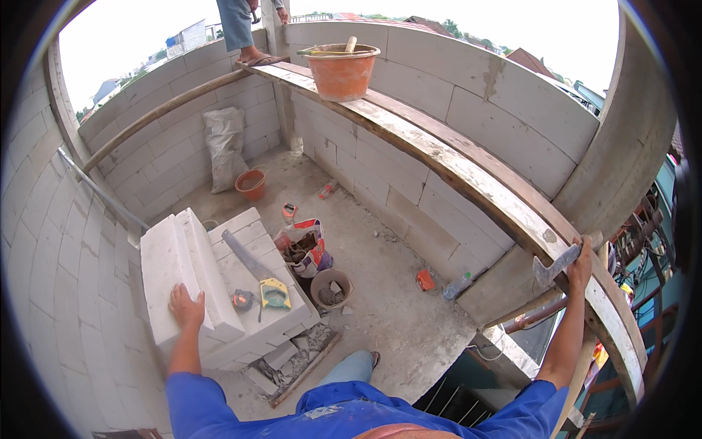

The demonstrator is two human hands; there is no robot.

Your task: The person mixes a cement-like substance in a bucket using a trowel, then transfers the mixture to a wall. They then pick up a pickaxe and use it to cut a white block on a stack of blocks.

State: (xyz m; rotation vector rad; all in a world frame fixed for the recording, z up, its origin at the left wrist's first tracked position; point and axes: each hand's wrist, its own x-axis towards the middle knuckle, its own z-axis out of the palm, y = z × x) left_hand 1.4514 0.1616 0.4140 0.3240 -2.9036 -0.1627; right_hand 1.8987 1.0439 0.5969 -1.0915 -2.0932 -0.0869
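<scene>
My left hand (188,306) lies with fingers spread on the side of a large white lightweight block (178,271), one of several stacked at my left. In my right hand (580,265), closed beside the long plank, is a hand tool with a bent grey metal blade (553,268); its exact kind is unclear. On the lower blocks, right of my left hand, lie a handsaw (252,257) with a yellow handle and a tape measure (242,298). The raised plank (453,161) runs from my right hand toward the far corner, bearing an orange bucket (342,73) with tools in it.
A person's leg (238,25) stands at the plank's far end. On the floor are a mortar bucket (331,290), an open sack (301,245), a small orange bucket (251,184), a white sack (225,150) and rubble (300,355). A floor opening (457,391) lies at lower right.
</scene>
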